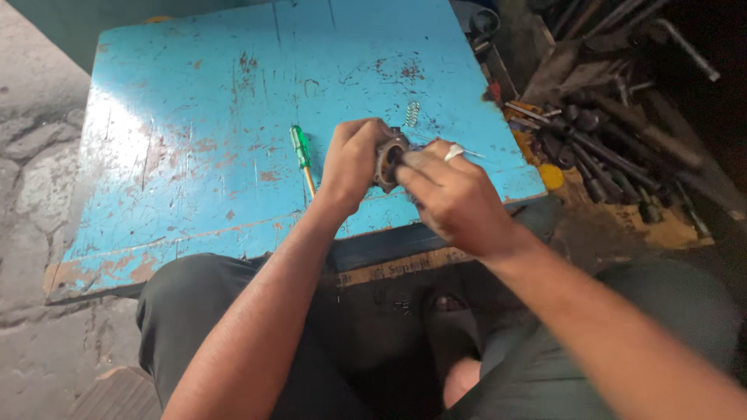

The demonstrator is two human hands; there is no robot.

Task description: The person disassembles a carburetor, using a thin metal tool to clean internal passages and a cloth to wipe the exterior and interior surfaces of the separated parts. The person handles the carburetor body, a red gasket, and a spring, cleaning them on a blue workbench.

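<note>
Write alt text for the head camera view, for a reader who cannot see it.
Seen from above, a seated person's left hand and right hand together hold a small round metal part over a worn blue table. A green-handled screwdriver and a small spring lie on the table, and a pile of dark metal tools sits to the right.

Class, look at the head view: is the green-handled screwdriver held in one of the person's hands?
No: the green-handled screwdriver lies on the worn blue wooden board, beside the left hand, which grips a small round metal part.
</note>
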